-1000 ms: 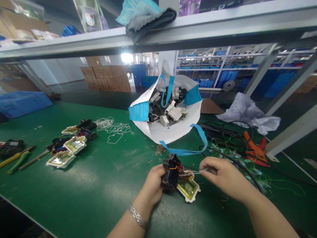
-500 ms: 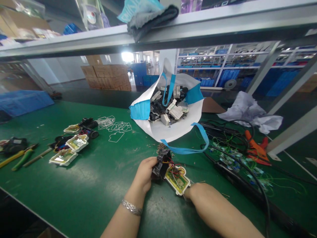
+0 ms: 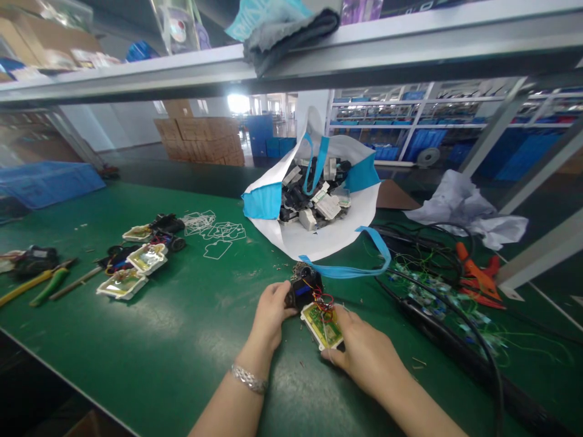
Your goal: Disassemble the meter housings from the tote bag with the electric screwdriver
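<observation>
My left hand (image 3: pixel 272 311) grips a small black plastic housing (image 3: pixel 302 289) just above the green table (image 3: pixel 182 340). Red and dark wires (image 3: pixel 324 300) run from the housing to a white-framed circuit board (image 3: pixel 322 325). My right hand (image 3: pixel 359 352) is closed on the near right edge of that board, thumb on top. Both hands sit close together in front of a white bag with blue handles (image 3: pixel 319 233) filled with black and white parts.
Several opened white units with boards (image 3: pixel 136 267) and yellow-green pliers (image 3: pixel 39 285) lie at the left. Thin white gasket outlines (image 3: pixel 214 233) lie mid-table. Black cables (image 3: pixel 446 309), green wire scraps and orange pliers (image 3: pixel 476 276) crowd the right. A metal shelf (image 3: pixel 319 54) hangs overhead.
My right hand let go of a thin wire it was pulling at the right, came back in, and now grips the board. The housing and board shifted slightly toward the bag.
</observation>
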A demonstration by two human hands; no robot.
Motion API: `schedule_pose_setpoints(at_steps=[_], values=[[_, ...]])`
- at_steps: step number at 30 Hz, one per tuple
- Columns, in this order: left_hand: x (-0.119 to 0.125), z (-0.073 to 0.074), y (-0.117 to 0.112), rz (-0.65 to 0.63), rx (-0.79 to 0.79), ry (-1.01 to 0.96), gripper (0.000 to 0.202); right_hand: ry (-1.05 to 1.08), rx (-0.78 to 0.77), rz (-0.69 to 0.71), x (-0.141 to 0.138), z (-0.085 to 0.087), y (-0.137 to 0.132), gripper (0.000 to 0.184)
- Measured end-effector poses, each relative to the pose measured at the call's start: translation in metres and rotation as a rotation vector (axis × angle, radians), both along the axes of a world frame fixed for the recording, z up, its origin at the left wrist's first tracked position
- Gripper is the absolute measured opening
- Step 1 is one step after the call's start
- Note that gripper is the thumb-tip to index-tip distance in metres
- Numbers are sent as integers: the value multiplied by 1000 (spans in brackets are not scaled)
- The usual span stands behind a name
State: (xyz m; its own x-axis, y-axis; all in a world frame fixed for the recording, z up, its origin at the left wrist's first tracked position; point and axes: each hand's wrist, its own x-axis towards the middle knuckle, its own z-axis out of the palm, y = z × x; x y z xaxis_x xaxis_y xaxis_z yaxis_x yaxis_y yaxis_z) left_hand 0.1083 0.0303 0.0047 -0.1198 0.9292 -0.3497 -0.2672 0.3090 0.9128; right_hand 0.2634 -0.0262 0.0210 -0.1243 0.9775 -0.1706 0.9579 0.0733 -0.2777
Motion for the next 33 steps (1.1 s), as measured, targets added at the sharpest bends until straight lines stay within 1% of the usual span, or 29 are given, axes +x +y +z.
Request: schedule_pose_setpoints(at_steps=[1, 2, 3, 4, 5, 6, 7, 9, 10, 12, 14, 17, 20, 25, 28, 31, 33], values=[[1, 1, -3, 62, 49, 67, 23, -1, 16, 11, -1, -1, -1, 64], [2, 2, -8, 124, 133, 174, 22, -5, 30, 20, -1, -2, -2, 63], [4, 3, -14, 166, 251, 319, 18, -11, 43, 28, -2, -3, -2, 62], [7, 3, -20, 169, 394, 493, 11, -14, 51, 37, -2, -3, -2, 62], [11, 4, -27, 121, 546, 677, 7, -17, 54, 47, -2, -3, -2, 61], [15, 5, -34, 30, 683, 851, 9, -23, 53, 54, -2, -3, -2, 61], [18, 5, -40, -99, 782, 988, 11, -32, 48, 62, -1, -3, -1, 58], [24, 5, -49, -372, 852, 1132, 8, -65, 46, 59, -1, -3, 0, 53], [26, 5, -52, -480, 859, 1180, 8, -81, 49, 52, -1, -3, 0, 52], [26, 3, -52, -617, 861, 1262, 13, -84, 64, 41, -2, -4, 1, 52], [23, 2, -50, -676, 877, 1322, 15, -49, 75, 26, -1, -6, 3, 54], [19, 1, -43, -694, 889, 1330, 10, 47, 91, 22, 3, -7, 6, 52], [18, 0, -37, -687, 904, 1246, 7, 153, 111, 47, 11, -6, 11, 44], [15, -2, -31, -642, 967, 1107, 16, 239, 119, 53, 21, -2, 16, 25], [13, -3, -29, -622, 984, 1023, 21, 276, 144, 21, 22, -3, 17, 14], [13, -3, -29, -589, 1001, 932, 24, 392, 180, 13, 22, -5, 17, 13], [15, -2, -31, -558, 1002, 873, 24, 488, 189, 62, 23, -5, 17, 18]])
